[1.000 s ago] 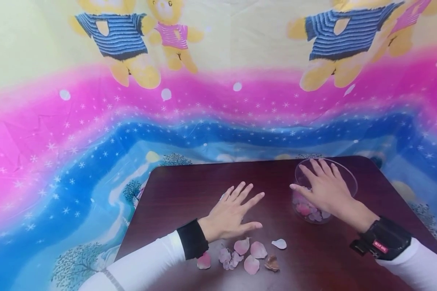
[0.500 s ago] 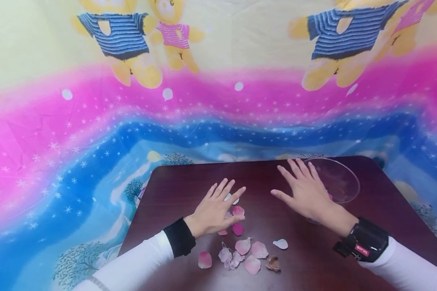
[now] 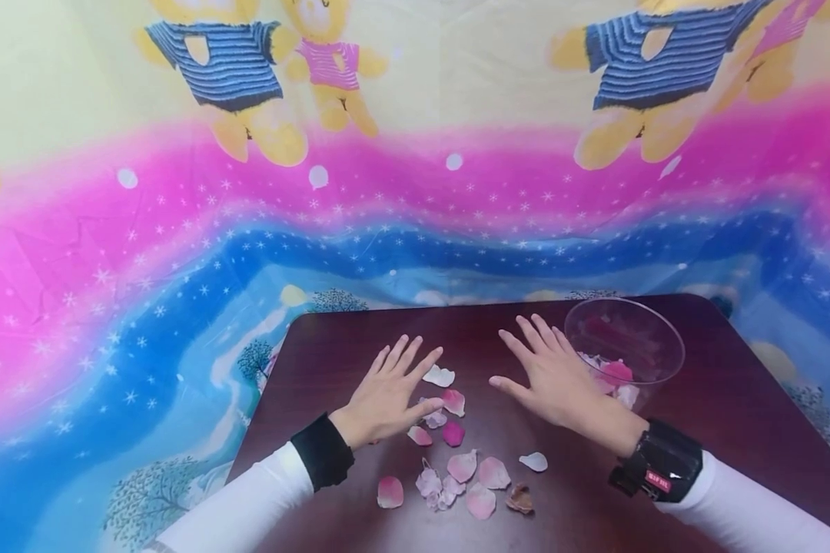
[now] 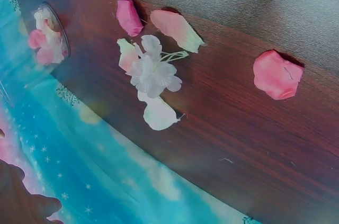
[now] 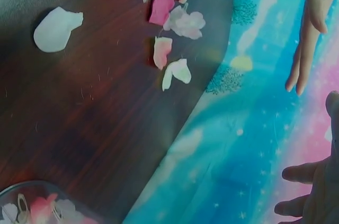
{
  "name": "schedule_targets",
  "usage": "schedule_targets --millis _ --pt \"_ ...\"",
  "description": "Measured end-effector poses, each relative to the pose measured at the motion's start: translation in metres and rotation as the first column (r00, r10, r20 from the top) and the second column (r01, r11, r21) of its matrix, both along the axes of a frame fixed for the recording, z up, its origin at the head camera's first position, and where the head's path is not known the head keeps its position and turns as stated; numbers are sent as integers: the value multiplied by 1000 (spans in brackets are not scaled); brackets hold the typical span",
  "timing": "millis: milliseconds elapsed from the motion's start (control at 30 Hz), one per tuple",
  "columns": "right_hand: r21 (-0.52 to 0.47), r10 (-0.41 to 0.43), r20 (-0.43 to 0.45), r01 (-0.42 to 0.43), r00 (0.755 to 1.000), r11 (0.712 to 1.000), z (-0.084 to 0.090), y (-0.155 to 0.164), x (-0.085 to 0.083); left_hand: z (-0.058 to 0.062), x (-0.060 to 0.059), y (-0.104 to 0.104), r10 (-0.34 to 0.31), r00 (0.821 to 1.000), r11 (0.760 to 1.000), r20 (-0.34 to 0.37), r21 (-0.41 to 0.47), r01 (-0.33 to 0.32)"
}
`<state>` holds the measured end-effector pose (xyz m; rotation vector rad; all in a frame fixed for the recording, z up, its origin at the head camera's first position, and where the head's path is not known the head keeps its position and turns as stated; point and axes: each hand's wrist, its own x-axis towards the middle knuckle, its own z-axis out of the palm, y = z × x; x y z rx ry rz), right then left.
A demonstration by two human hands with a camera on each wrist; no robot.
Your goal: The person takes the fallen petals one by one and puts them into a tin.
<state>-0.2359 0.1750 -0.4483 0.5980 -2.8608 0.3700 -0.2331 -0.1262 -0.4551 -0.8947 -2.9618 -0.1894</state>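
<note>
My left hand point(image 3: 386, 392) hovers over the left half of the table with its fingers spread and straight, holding nothing. Beside and beneath it lie a white petal point(image 3: 439, 375), a pink petal point(image 3: 453, 402), a magenta petal point(image 3: 453, 434) and a pale flower point(image 4: 153, 70). My right hand point(image 3: 553, 372), also spread and holding nothing, is in the air just left of a clear bowl point(image 3: 672, 369). Pink, white and magenta petals point(image 3: 617, 373) sit inside the bowl, whose lower part is partly hidden by the right hand and wrist.
Nearer the front of the dark wooden table point(image 3: 581, 507) lie several more petals: a pink petal point(image 3: 390, 492), a lilac flower point(image 3: 429, 488), a brown curled petal point(image 3: 520, 499) and a white petal point(image 3: 533, 461). A printed cloth point(image 3: 415, 184) hangs behind the table.
Both hands have moved left. The right hand has come away from over the bowl, baring its rim and petals. The left hand has uncovered the petals that it hid.
</note>
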Motion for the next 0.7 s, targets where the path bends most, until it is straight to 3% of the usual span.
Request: schedule_targets --millis 333,700 --pt "2 42 -12 -42 999 999 -14 -9 8 -9 5 3 -22 1000 1000 11 -12 22" --pt "65 120 -43 -117 992 991 -45 -17 21 -26 22 16 -88 996 992 29 -91 90"
